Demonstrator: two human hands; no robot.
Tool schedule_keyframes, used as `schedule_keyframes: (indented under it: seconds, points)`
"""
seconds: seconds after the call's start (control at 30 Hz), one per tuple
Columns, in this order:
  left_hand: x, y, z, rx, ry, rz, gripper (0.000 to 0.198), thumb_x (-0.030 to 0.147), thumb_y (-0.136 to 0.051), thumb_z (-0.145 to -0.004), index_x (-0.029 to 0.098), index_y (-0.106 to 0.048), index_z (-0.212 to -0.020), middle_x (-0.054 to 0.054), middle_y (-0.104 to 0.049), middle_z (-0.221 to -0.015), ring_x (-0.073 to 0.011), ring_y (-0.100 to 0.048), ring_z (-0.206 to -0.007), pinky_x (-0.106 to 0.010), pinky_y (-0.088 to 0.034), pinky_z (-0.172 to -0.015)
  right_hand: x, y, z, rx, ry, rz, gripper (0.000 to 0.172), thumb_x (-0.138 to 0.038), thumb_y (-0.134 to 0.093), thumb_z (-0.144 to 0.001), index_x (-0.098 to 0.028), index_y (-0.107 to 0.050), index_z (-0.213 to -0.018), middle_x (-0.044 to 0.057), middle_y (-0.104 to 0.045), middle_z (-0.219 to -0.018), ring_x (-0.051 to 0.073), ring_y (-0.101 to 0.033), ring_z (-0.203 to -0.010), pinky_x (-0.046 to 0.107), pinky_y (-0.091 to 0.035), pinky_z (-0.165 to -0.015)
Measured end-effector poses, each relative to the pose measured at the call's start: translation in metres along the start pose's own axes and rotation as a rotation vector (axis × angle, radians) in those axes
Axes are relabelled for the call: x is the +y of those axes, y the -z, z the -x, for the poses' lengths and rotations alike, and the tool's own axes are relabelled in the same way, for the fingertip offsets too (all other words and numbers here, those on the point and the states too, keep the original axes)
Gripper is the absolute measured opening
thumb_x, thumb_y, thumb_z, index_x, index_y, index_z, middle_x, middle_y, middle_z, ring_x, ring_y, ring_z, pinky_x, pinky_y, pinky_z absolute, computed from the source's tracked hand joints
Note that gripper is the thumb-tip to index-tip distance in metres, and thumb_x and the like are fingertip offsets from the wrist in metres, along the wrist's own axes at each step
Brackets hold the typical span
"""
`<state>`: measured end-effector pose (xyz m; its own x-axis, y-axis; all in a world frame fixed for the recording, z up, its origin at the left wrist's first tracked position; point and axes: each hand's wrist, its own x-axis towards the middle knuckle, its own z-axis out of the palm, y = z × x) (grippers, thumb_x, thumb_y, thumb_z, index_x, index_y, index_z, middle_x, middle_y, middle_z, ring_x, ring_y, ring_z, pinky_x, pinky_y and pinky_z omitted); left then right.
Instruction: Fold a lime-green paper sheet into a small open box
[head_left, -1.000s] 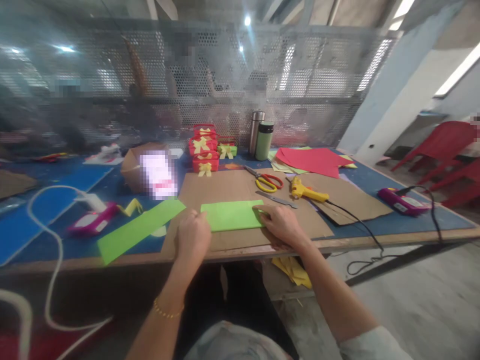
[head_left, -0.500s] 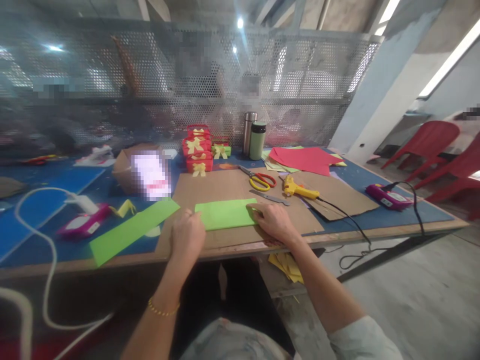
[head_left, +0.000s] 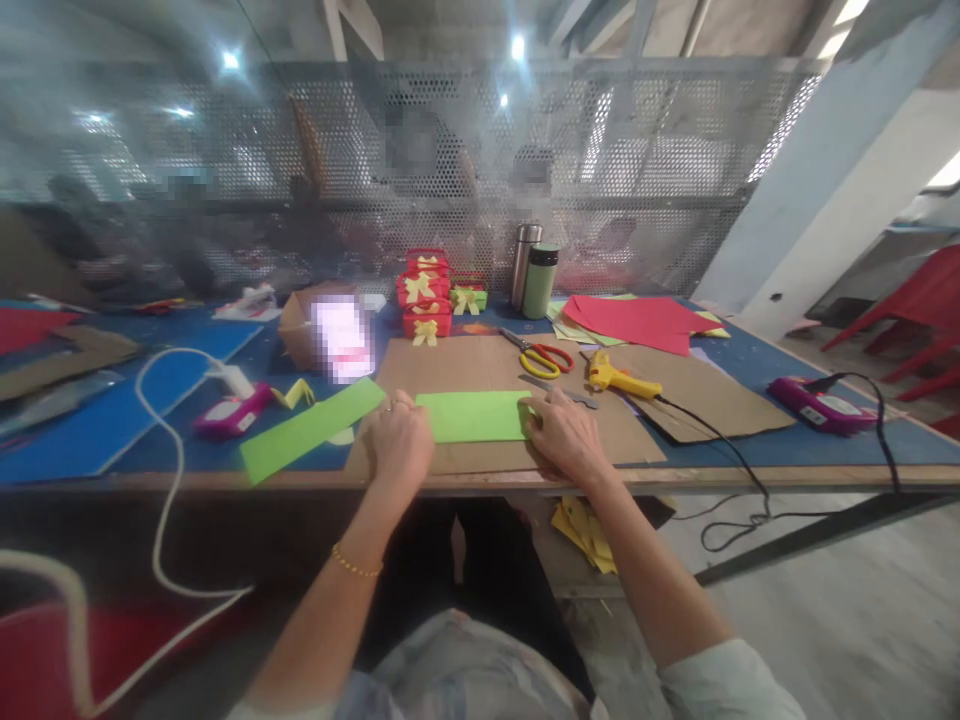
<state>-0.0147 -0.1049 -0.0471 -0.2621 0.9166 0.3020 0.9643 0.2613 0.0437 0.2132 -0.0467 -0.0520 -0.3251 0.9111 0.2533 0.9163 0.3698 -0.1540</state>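
A folded bright green craft sheet (head_left: 474, 417) lies on a piece of brown cardboard (head_left: 465, 356) near the table's front edge. At its left end, my left hand (head_left: 402, 437) is closed, with thumb and fingers pinching the edge. My right hand (head_left: 564, 432) has curled fingers closed over the sheet's right end; their tips are partly hidden. A loose green strip (head_left: 311, 430) lies slanted to the left of my left hand. Beyond the sheet are a grey blade-like strip (head_left: 559, 391) and open scissors (head_left: 544, 360) with red and yellow handles.
Right of the cardboard lies a yellow glue gun (head_left: 621, 378), its black cord trailing over the table edge. Red sheets (head_left: 637, 318), two flasks (head_left: 538, 285) and small red boxes with bows (head_left: 426, 300) stand behind. A lit phone (head_left: 343, 335) leans on a box, left of centre.
The camera view has turned left, so things appear shifted right. Both hands stay at the two ends of the green craft sheet, and the sheet lies in the same place on the cardboard.
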Motion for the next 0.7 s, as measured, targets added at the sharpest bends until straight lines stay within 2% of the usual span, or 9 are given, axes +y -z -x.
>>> schedule_keyframes:
  seconds: [0.1,0.2,0.27,0.33,0.43,0.6,0.7]
  points:
    - [0.008,0.006,-0.002,-0.018,-0.053,-0.062,0.038,0.004,-0.04,-0.092,0.011,-0.076,-0.096,-0.018,-0.064,-0.108,-0.0303,-0.057,-0.108,-0.043,-0.045,-0.09,0.004,-0.006,-0.004,0.063,0.066,-0.001,0.043,-0.016,-0.047,-0.091,-0.021,-0.069,-0.128,0.017,-0.065,-0.128,0.03,-0.058,-0.113,0.039,-0.047,-0.089]
    - [0.015,0.012,-0.001,-0.007,-0.146,-0.141,0.04,0.002,-0.038,-0.09,0.01,-0.075,-0.102,-0.019,-0.066,-0.109,-0.0301,-0.057,-0.106,-0.045,-0.044,-0.092,0.008,-0.013,-0.009,0.105,0.235,-0.059,0.051,-0.006,-0.045,-0.089,-0.023,-0.066,-0.133,0.012,-0.055,-0.149,0.03,-0.049,-0.132,0.043,-0.042,-0.104]
    - [0.018,0.015,0.001,0.001,-0.199,-0.176,0.04,0.001,-0.038,-0.089,0.01,-0.076,-0.102,-0.02,-0.067,-0.109,-0.0299,-0.056,-0.107,-0.044,-0.043,-0.092,0.011,-0.016,-0.012,0.092,0.375,-0.104,0.053,-0.005,-0.043,-0.091,-0.025,-0.065,-0.134,0.008,-0.053,-0.154,0.027,-0.043,-0.141,0.045,-0.036,-0.113]
    - [0.02,0.016,0.002,0.007,-0.241,-0.197,0.039,0.0,-0.04,-0.088,0.009,-0.076,-0.1,-0.021,-0.067,-0.11,-0.0302,-0.056,-0.107,-0.044,-0.043,-0.091,0.012,-0.017,-0.014,0.046,0.456,-0.136,0.051,-0.005,-0.043,-0.093,-0.024,-0.066,-0.134,0.008,-0.056,-0.151,0.024,-0.044,-0.143,0.044,-0.033,-0.116]
    - [0.021,0.017,0.0,-0.016,-0.298,-0.223,0.037,-0.001,-0.041,-0.088,0.008,-0.076,-0.098,-0.022,-0.068,-0.11,-0.0295,-0.058,-0.107,-0.041,-0.043,-0.09,0.014,-0.018,-0.016,-0.006,0.478,-0.162,0.05,-0.004,-0.043,-0.094,-0.02,-0.064,-0.137,0.011,-0.059,-0.149,0.021,-0.051,-0.14,0.041,-0.034,-0.118]
    - [0.022,0.021,-0.005,-0.083,-0.329,-0.231,0.041,-0.002,-0.038,-0.09,0.003,-0.069,-0.116,-0.024,-0.068,-0.111,-0.0287,-0.063,-0.106,-0.038,-0.044,-0.089,0.016,-0.022,-0.018,-0.013,0.478,-0.175,0.055,-0.001,-0.04,-0.092,-0.018,-0.063,-0.139,0.012,-0.057,-0.15,0.02,-0.05,-0.142,0.039,-0.034,-0.119]
    - [0.024,0.023,-0.007,-0.093,-0.395,-0.242,0.051,0.0,-0.037,-0.093,0.012,-0.061,-0.135,-0.02,-0.068,-0.114,-0.0276,-0.063,-0.107,-0.036,-0.042,-0.089,0.019,-0.024,-0.02,-0.025,0.475,-0.193,0.057,-0.001,-0.041,-0.091,-0.016,-0.061,-0.141,0.013,-0.055,-0.152,0.021,-0.048,-0.143,0.039,-0.033,-0.12]
